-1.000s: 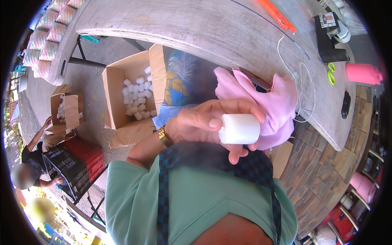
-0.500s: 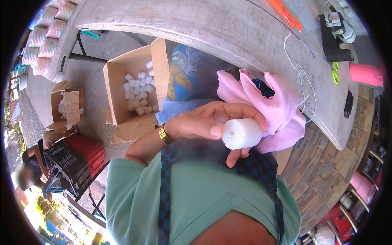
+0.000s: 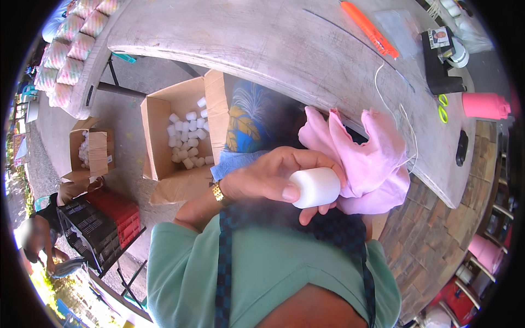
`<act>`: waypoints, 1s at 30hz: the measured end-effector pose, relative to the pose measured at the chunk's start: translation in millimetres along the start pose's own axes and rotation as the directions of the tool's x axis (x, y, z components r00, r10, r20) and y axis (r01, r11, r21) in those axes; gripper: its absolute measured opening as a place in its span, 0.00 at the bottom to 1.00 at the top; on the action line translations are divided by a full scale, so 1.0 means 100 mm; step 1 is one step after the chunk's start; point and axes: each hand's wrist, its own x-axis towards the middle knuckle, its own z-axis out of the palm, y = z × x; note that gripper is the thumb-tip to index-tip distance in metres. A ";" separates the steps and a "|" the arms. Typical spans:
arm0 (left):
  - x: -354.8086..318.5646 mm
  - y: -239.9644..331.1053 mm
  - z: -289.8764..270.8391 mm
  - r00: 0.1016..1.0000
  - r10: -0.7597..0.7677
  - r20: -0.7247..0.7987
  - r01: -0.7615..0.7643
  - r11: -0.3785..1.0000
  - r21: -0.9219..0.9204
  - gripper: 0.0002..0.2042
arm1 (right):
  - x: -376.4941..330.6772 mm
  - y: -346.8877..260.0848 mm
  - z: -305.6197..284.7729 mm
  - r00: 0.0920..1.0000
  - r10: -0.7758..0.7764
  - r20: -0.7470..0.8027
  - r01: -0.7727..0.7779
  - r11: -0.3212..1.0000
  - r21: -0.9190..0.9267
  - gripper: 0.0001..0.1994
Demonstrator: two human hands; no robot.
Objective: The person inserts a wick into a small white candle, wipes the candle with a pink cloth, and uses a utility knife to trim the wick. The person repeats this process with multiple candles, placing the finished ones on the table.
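A person's left hand [image 3: 268,177], a gold watch at the wrist, clamps its fingers and thumb around a small white cylinder [image 3: 315,187] held close to the chest, just beside a crumpled pink cloth [image 3: 363,158] draped off the edge of the worn table [image 3: 273,44]. The cylinder looks smooth, plain and still unwrapped, the cloth not yet around it, while many like it wait in an open cardboard box [image 3: 175,136] below. The right hand is out of sight.

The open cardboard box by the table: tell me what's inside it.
The cardboard box holds loose small white cylinders piled toward its right side. The box wall hides whatever lies below them.
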 end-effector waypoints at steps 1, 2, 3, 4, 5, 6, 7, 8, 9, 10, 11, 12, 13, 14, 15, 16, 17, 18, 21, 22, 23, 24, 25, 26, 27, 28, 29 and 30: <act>0.00 0.01 -0.02 1.000 -0.011 0.013 0.011 1.000 0.001 0.39 | -0.02 0.00 0.02 1.000 0.000 0.004 0.000 1.000 -0.007 0.14; 0.00 0.01 -0.03 0.999 -0.021 0.025 0.021 1.000 0.002 0.39 | -0.05 0.00 0.01 1.000 0.008 0.001 -0.008 1.000 -0.019 0.14; -0.03 0.01 -0.03 0.998 -0.054 0.014 0.054 0.999 0.004 0.39 | -0.10 0.01 0.05 1.000 0.004 0.000 -0.004 1.000 -0.030 0.14; -0.05 0.01 -0.04 0.996 -0.087 0.003 0.087 0.996 0.005 0.39 | -0.12 0.02 0.05 1.000 0.011 0.004 -0.011 0.999 -0.040 0.14; -0.07 0.00 -0.03 0.993 -0.120 -0.007 0.120 0.993 0.006 0.39 | -0.15 0.03 0.08 1.000 0.017 0.008 -0.016 0.999 -0.050 0.14; -0.08 -0.01 -0.03 0.992 -0.126 0.008 0.126 0.992 0.002 0.38 | -0.18 0.00 0.03 1.000 0.023 0.009 -0.022 0.998 -0.056 0.14; -0.08 -0.04 -0.06 0.993 -0.119 0.028 0.119 0.993 -0.001 0.38 | -0.19 0.01 0.04 1.000 0.029 0.010 -0.028 0.998 -0.061 0.14; -0.07 -0.08 -0.11 0.993 -0.110 0.049 0.111 0.994 -0.004 0.37 | -0.21 -0.01 -0.01 0.999 0.036 0.014 -0.035 0.997 -0.065 0.14; -0.06 -0.09 -0.14 0.992 -0.099 0.074 0.100 0.995 -0.002 0.37 | -0.21 -0.02 -0.03 0.999 0.037 0.016 -0.036 0.997 -0.072 0.14; -0.06 -0.09 -0.13 0.991 -0.102 0.081 0.104 0.994 -0.026 0.37 | -0.22 -0.02 -0.02 0.999 0.040 0.018 -0.038 0.996 -0.075 0.14; -0.06 -0.10 -0.13 0.991 -0.104 0.088 0.109 0.993 -0.049 0.37 | -0.23 -0.01 -0.04 0.999 0.046 0.020 -0.044 0.996 -0.080 0.14; -0.06 -0.09 -0.11 0.990 -0.106 0.096 0.113 0.991 -0.069 0.36 | -0.23 -0.01 -0.03 0.999 0.047 0.021 -0.045 0.996 -0.080 0.14; -0.05 -0.10 -0.11 0.991 -0.086 0.099 0.094 0.992 -0.080 0.36 | -0.23 -0.02 -0.04 0.999 0.048 0.020 -0.046 0.996 -0.081 0.14; -0.04 -0.12 -0.12 0.993 -0.065 0.103 0.074 0.993 -0.091 0.36 | -0.23 -0.03 -0.04 0.999 0.051 0.018 -0.050 0.995 -0.085 0.14; -0.04 -0.12 -0.13 0.992 -0.056 0.114 0.065 0.995 -0.080 0.36 | -0.22 -0.03 -0.04 0.999 0.051 0.018 -0.049 0.995 -0.087 0.14; -0.04 -0.12 -0.13 0.991 -0.047 0.124 0.056 0.996 -0.070 0.36 | -0.22 -0.03 -0.04 0.998 0.053 0.017 -0.052 0.995 -0.087 0.14; -0.04 -0.10 -0.13 0.988 -0.051 0.143 0.057 0.998 -0.039 0.36 | -0.23 -0.03 -0.04 0.998 0.057 0.019 -0.056 0.995 -0.089 0.14; -0.03 -0.09 -0.13 0.984 -0.058 0.166 0.060 0.998 -0.006 0.36 | -0.24 -0.02 -0.03 0.998 0.060 0.018 -0.058 0.994 -0.092 0.14; -0.05 -0.05 -0.13 0.968 -0.130 0.215 0.110 0.989 0.102 0.36 | -0.24 0.02 0.09 0.998 0.057 0.022 -0.054 0.995 -0.084 0.14; -0.04 -0.05 -0.15 0.960 -0.084 0.267 0.050 0.990 0.132 0.32 | -0.24 0.03 0.13 0.998 0.055 0.029 -0.053 0.995 -0.083 0.14; -0.03 -0.04 -0.15 0.958 -0.091 0.270 0.050 0.987 0.155 0.32 | -0.23 0.04 0.15 0.998 0.052 0.027 -0.050 0.995 -0.082 0.14; -0.03 -0.03 -0.14 0.958 -0.098 0.270 0.051 0.983 0.177 0.31 | -0.21 0.05 0.18 0.998 0.051 0.033 -0.048 0.996 -0.077 0.14; -0.03 -0.02 -0.13 0.957 -0.105 0.270 0.051 0.979 0.199 0.31 | -0.20 0.05 0.19 0.998 0.051 0.034 -0.048 0.996 -0.073 0.14; -0.03 -0.02 -0.14 0.957 -0.100 0.274 0.042 0.977 0.211 0.31 | -0.19 0.05 0.19 0.998 0.052 0.034 -0.049 0.996 -0.074 0.14; -0.03 -0.03 -0.15 0.956 -0.094 0.277 0.032 0.975 0.221 0.30 | -0.20 0.04 0.19 0.998 0.052 0.035 -0.049 0.996 -0.078 0.14; -0.03 -0.03 -0.15 0.956 -0.088 0.280 0.022 0.973 0.231 0.30 | -0.20 0.04 0.18 0.998 0.052 0.033 -0.049 0.995 -0.082 0.14; -0.03 -0.04 -0.16 0.954 -0.094 0.283 0.023 0.969 0.245 0.30 | -0.21 0.03 0.16 0.998 0.054 0.032 -0.051 0.995 -0.089 0.14; -0.01 -0.04 -0.17 0.953 -0.102 0.284 0.026 0.966 0.258 0.30 | -0.22 0.01 0.13 0.998 0.057 0.028 -0.054 0.994 -0.094 0.14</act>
